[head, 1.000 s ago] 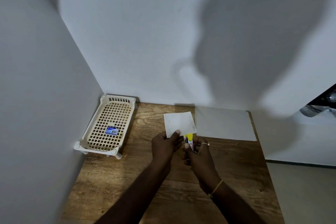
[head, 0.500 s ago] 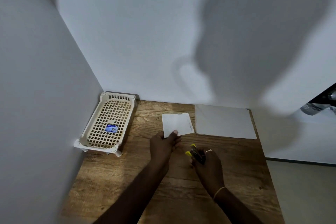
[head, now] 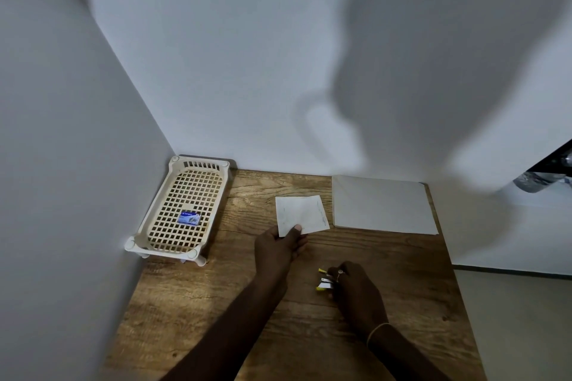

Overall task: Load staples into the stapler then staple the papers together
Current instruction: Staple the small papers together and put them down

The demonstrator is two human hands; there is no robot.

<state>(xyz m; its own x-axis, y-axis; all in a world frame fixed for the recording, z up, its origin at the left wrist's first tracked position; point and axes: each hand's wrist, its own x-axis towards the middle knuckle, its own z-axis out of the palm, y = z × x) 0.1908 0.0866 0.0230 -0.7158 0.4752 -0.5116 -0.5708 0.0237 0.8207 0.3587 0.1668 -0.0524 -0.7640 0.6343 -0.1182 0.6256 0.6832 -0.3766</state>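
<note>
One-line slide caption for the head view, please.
Left hand pinches small white papers while right hand holds the yellow stapler above the wooden table.

The right hand (head: 356, 291) with the yellow stapler (head: 323, 280) now sits low and well apart from the small papers (head: 301, 214), no longer at their near edge as a second ago.

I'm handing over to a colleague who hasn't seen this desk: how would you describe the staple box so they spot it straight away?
Start at the far left corner of the wooden table, where the cream lattice tray sits against the side wall. The staple box lies flat on the tray's grid floor, toward its near half. It is the only thing in the tray, small and blue, unlike the white papers further right.
</note>
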